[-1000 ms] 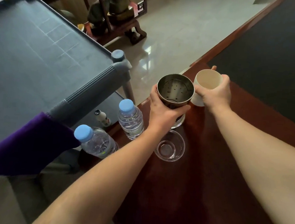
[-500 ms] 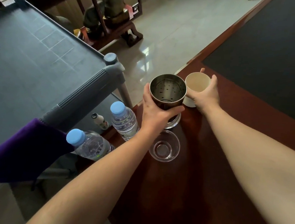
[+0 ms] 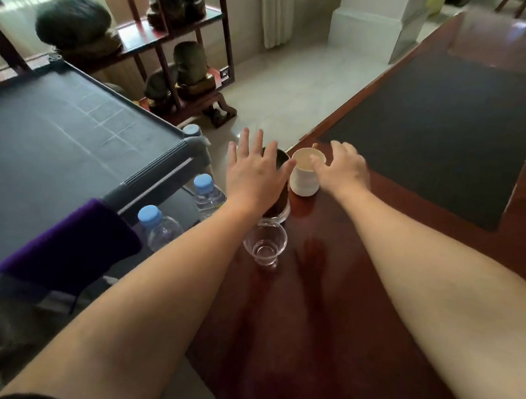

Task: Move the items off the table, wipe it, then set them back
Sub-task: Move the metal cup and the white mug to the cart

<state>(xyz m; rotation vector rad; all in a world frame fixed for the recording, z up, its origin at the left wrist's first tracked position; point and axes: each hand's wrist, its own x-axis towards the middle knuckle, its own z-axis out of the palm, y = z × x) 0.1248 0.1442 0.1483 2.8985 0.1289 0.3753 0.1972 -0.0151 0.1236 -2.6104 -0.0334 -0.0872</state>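
On the red-brown wooden table [image 3: 325, 314], near its left edge, stand a metal strainer cup [image 3: 278, 205] in a glass base, a white ceramic cup [image 3: 304, 179] and a small clear glass cup [image 3: 264, 246]. My left hand [image 3: 254, 176] hovers with fingers spread over the strainer cup and hides most of it. Just right of the white cup, my right hand [image 3: 342, 169] is open, its fingers by the rim and gripping nothing. Two water bottles with blue caps [image 3: 207, 191] [image 3: 158, 227] stand at the table's left edge.
A grey cart [image 3: 71, 140] stands left of the table with a purple cloth [image 3: 72, 247] draped over its near rail. A dark mat [image 3: 443, 128] covers the table's far right. Beyond, a wooden shelf [image 3: 174, 35] with ornaments stands on the tiled floor.
Both hands have let go: the strainer cup and the white cup now stand on the table, and the fingers have spread open. The view has tilted upward.
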